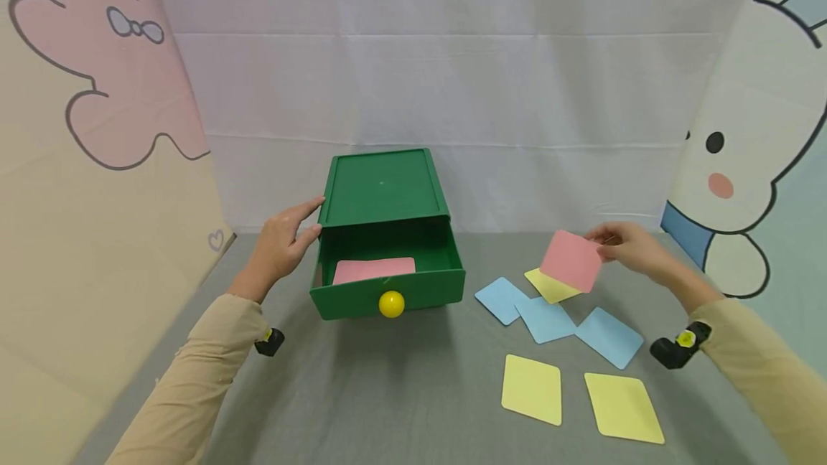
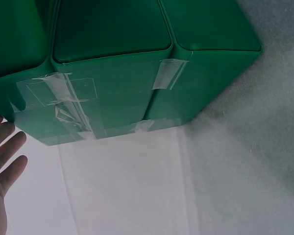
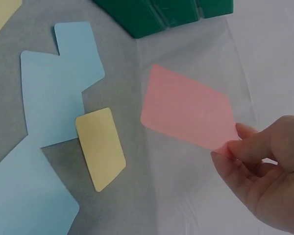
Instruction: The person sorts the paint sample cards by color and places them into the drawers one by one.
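Between thumb and fingers, my right hand (image 1: 629,250) pinches a pink card (image 1: 571,261) by its edge, raised over the table. The same pink card (image 3: 188,110) shows flat-on in the right wrist view. My left hand (image 1: 279,250) touches the left side of a green box (image 1: 384,189) with its fingers spread. The box's drawer (image 1: 426,291), with a yellow round knob (image 1: 391,304), is pulled out toward me. Inside it stands another pink card (image 1: 375,269), its lower part hidden by the drawer front. In the left wrist view, clear tape (image 2: 68,103) crosses the box's side.
Right of the box lie several blue cards (image 1: 545,320), some overlapping. One yellow card (image 1: 549,287) is partly covered by the held card in the head view. Two more yellow cards (image 1: 532,389) lie nearer me. A white cloth (image 1: 517,92) hangs behind the grey table (image 1: 388,407).
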`<state>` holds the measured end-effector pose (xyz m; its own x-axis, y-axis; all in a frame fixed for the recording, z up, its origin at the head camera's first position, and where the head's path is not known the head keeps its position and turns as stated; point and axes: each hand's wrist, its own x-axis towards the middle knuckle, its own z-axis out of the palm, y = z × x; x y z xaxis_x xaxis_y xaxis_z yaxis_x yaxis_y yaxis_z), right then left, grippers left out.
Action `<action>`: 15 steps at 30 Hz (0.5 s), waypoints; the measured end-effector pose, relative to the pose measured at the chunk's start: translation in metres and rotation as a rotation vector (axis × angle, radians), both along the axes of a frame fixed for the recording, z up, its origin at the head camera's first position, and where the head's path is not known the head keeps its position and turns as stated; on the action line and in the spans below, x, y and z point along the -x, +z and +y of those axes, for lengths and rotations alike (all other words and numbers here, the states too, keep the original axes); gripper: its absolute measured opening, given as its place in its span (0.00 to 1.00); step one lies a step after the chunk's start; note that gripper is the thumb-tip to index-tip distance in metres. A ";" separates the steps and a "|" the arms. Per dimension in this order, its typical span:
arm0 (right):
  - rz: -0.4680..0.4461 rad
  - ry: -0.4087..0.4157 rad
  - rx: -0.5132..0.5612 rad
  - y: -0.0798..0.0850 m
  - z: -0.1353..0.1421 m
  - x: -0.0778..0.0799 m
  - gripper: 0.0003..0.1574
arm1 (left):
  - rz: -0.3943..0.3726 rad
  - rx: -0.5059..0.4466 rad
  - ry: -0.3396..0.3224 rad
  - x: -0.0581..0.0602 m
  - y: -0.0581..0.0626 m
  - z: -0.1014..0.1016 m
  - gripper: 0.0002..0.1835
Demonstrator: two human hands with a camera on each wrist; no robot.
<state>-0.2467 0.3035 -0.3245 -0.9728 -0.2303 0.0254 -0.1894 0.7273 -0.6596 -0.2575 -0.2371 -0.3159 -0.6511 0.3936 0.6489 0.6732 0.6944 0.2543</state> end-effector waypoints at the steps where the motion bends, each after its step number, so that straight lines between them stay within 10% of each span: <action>1: 0.001 0.006 0.003 0.004 -0.004 0.001 0.18 | 0.000 -0.001 -0.001 0.000 0.000 0.000 0.24; 15: 0.112 0.164 0.046 0.070 -0.057 0.007 0.16 | 0.005 0.015 0.004 0.001 0.000 0.000 0.24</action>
<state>-0.2540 0.2464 -0.2541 -0.9128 -0.3815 0.1458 -0.3771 0.6504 -0.6594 -0.2586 -0.2373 -0.3158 -0.6495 0.4001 0.6466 0.6714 0.7010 0.2406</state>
